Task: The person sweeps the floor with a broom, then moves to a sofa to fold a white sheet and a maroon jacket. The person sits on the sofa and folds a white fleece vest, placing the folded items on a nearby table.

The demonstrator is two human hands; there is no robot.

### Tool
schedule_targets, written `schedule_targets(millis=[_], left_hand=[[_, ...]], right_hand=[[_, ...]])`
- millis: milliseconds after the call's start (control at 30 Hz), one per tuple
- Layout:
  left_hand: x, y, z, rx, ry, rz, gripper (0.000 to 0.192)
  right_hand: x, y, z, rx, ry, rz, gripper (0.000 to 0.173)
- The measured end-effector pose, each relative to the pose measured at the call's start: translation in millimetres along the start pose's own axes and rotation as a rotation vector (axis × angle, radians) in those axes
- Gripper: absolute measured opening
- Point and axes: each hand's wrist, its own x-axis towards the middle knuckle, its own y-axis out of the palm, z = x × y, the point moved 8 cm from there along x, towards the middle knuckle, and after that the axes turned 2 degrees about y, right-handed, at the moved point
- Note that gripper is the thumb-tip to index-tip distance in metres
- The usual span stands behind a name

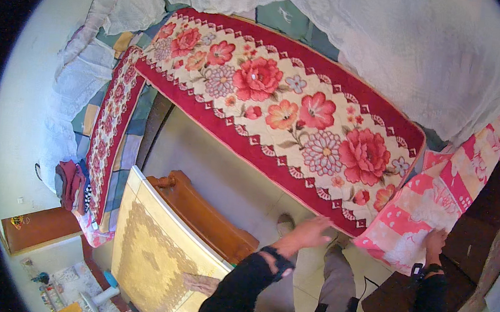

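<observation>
A long floral runner with dark red borders (pixel 257 84) lies along the covered surface before me. My left hand (pixel 310 234) is beside its near border at the lower right, fingers spread; I cannot tell whether they touch the cloth. At the runner's right end lies a pink and white patterned cloth (pixel 406 216), partly folded over. My right hand (pixel 436 241) is at the right edge of this cloth, its fingers partly hidden, so its grip is unclear. A second, narrower floral runner (pixel 118 93) lies on the left, crosswise to the long one.
White lace curtains (pixel 401 39) hang beyond the long runner. A wooden chair (pixel 208 215) stands at a table with a gold lace-patterned cover (pixel 154 255), where another person's hand (pixel 201 283) rests. Folded clothes (pixel 71 184) are stacked at left; a white fan (pixel 98 299) is at lower left.
</observation>
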Motion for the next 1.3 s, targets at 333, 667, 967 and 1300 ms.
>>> schedule_targets(millis=[333,667,967,1300], left_hand=[[-322.0,-147.3,173.4,-0.125,-0.915,-0.344,0.047],[-234.6,-288.4,258.4,0.012,-0.664,-0.784,0.042],[-73.0,-331.6,340.6,-0.255,-0.768,-0.499,0.070],[-95.5,-359.3,341.3,-0.303,-0.649,-0.452,0.063]], right_hand=[[-213.9,-48.4,216.6,0.564,-0.342,0.399,0.050],[-257.9,-222.0,627.9,1.059,-1.163,0.243,0.025],[-233.2,-219.2,815.0,0.907,-1.085,-0.003,0.034],[-241.3,-219.8,819.4,1.114,-0.924,0.136,0.013]])
